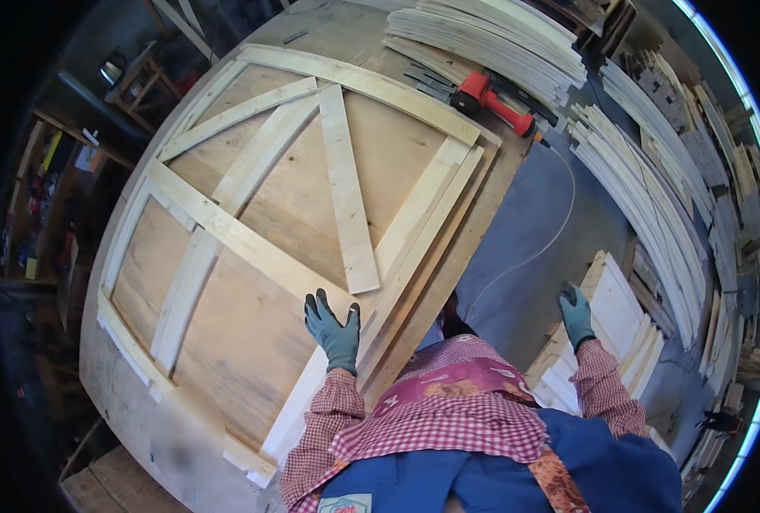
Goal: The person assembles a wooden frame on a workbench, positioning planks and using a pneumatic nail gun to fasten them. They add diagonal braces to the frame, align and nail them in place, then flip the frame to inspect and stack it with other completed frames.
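A wooden panel frame (284,266), with slats laid over plywood, lies on the workbench before me. My left hand (334,333), in a teal glove with dark fingertips, hovers at its near side with fingers spread and nothing in them. Just beyond the fingertips are the end of the cross rail (252,234) and the lower end of a slanted slat (349,199). My right hand (575,314), gloved alike, is held out to the right beside a stack of pale boards (611,308). Nothing shows in it; whether it touches the boards cannot be told.
A red pneumatic nailer (492,102) lies at the bench's far right corner, its air hose (572,199) trailing to the floor. Strips of fasteners (428,82) lie beside it. Long slats (482,42) are piled behind, with more timber (643,205) along the right.
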Motion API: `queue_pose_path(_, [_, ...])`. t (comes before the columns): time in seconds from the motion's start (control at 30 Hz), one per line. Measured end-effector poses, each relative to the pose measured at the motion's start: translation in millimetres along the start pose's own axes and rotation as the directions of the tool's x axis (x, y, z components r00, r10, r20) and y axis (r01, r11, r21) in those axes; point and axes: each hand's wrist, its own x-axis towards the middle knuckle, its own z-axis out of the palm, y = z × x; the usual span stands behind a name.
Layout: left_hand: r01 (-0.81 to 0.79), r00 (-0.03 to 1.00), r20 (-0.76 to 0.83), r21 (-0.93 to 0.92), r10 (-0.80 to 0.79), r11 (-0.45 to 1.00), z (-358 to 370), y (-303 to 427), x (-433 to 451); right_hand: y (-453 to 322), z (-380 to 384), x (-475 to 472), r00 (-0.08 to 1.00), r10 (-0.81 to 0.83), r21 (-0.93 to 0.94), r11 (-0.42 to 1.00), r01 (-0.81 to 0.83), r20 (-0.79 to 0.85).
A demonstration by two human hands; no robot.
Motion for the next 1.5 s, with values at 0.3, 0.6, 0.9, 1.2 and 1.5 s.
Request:
queue_pose_path(0.3, [0.24, 0.957, 0.037, 0.46, -0.288, 0.855, 70.9, 49.3, 52.7, -109.0, 51.8, 332.5, 0.961, -0.267, -0.322, 0.906, 0.275, 0.069])
queue_pose_path(0.6, [0.398, 0.867, 0.054, 0.524, -0.496, 0.753, 66.3, 64.3, 44.0, -142.5, 145.9, 551.0, 0.938, -0.255, -0.728, 0.593, 0.344, 0.235])
queue_pose_path(0.9, [0.352, 0.907, 0.035, 0.483, -0.419, 0.802, 69.1, 57.4, 42.4, -144.9, 154.4, 586.3, 0.934, -0.261, -0.544, 0.761, 0.354, 0.243])
queue_pose_path(1.2, [0.335, 0.942, -0.102, 0.272, -0.319, 0.902, 74.2, 38.3, 19.1, -180.5, 17.0, 393.9, 0.787, 0.026, 0.043, 0.997, -0.067, 0.616])
queue_pose_path(1.5, [0.328, 0.931, -0.218, 0.153, -0.292, 0.932, 85.7, 29.6, 13.3, -229.9, 111.8, 89.4, 0.355, 0.195, -0.072, 0.941, -0.332, 0.914])
